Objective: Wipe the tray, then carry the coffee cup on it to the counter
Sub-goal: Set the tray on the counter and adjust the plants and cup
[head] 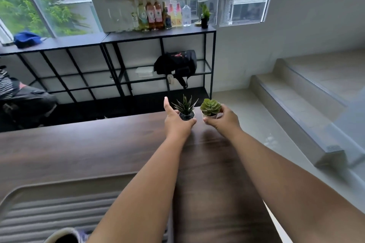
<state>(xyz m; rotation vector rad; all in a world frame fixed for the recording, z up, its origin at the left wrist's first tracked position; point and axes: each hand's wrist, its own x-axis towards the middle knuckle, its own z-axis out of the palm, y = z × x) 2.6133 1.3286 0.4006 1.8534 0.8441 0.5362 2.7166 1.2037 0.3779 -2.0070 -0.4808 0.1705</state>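
Note:
A brown tray (59, 187) with a ribbed floor lies on the dark wooden table (98, 144) at the near left. At the bottom edge the rim of a coffee cup (63, 235) shows on the tray, partly cut off. My left hand (175, 122) grips a small white pot with a spiky dark plant (185, 111) at the table's far edge. Right beside it, my right hand (222, 119) grips a small white pot with a round green succulent (210, 107). Both arms stretch out across the table.
A black metal shelf (158, 34) stands against the far wall, with bottles (156, 14), a potted plant and a lamp on top. A black bag (175, 63) sits on its glass middle shelf. A blue cloth (26, 39) lies at left. Tiled steps (296, 92) rise on the right.

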